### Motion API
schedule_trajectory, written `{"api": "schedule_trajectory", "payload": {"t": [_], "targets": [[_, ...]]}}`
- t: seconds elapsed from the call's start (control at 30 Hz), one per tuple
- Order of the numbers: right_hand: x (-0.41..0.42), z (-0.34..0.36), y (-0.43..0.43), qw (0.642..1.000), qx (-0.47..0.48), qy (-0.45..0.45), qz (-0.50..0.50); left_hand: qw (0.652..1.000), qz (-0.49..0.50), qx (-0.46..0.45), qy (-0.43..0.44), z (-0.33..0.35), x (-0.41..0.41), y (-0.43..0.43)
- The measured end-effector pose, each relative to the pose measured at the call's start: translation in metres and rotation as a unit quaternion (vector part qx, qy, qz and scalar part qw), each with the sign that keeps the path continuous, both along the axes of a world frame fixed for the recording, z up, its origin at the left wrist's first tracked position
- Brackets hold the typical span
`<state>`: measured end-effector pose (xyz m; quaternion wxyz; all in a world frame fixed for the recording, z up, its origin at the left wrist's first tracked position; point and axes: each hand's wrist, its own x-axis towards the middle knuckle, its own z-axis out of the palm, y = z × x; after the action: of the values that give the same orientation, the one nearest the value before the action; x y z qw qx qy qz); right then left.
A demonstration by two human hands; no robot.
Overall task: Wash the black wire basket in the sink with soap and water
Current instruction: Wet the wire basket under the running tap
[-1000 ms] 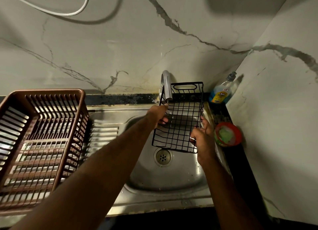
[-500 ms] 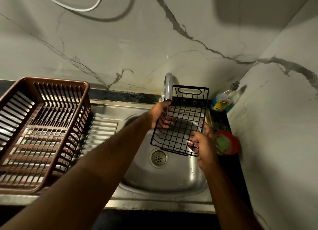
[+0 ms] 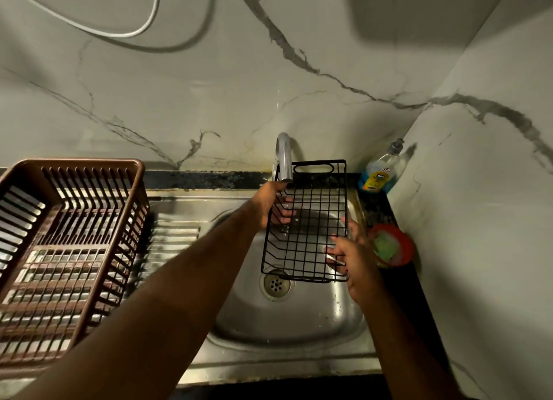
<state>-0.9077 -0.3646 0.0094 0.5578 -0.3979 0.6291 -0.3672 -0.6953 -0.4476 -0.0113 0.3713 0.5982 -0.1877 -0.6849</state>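
I hold the black wire basket [image 3: 311, 220] tilted over the steel sink [image 3: 299, 319], just under the curved tap [image 3: 283, 157]. My left hand [image 3: 270, 206] grips its upper left rim, fingers curled through the wires. My right hand [image 3: 348, 256] grips the lower right corner. A thin stream of water seems to fall from the tap onto the basket near my left fingers. A bottle of dish soap [image 3: 378, 172] stands in the back right corner. A red tub [image 3: 392, 247] with a green scrub pad sits on the dark counter right of the sink.
A brown plastic dish rack [image 3: 68, 238] stands on the ribbed drainboard at the left. The drain [image 3: 276, 284] lies below the basket. Marble walls close in behind and on the right. A white cable [image 3: 125, 33] hangs on the back wall.
The basket has turned a little more upright under the tap and both hands kept their grip. My view has tilted so the scene sits lower in the frame.
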Motion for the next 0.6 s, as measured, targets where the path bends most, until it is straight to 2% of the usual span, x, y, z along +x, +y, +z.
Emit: {"api": "schedule_trajectory", "payload": {"t": [0.13,0.3,0.4,0.6], "targets": [[0.007,-0.005,0.000,1.000,-0.010,0.005,-0.007,0.998,-0.024,-0.035,-0.045,-0.005,0.004,-0.009],[0.023,-0.011,0.004,0.998,-0.020,-0.002,-0.064,0.993,-0.032,-0.067,-0.094,-0.014,-0.001,-0.003],[0.020,-0.008,0.004,0.997,-0.040,-0.008,-0.068,0.992,-0.035,-0.076,-0.093,-0.016,-0.004,-0.004],[0.014,-0.006,-0.002,0.996,-0.059,0.019,-0.062,0.993,-0.076,-0.035,-0.078,-0.011,-0.007,-0.005]]}}
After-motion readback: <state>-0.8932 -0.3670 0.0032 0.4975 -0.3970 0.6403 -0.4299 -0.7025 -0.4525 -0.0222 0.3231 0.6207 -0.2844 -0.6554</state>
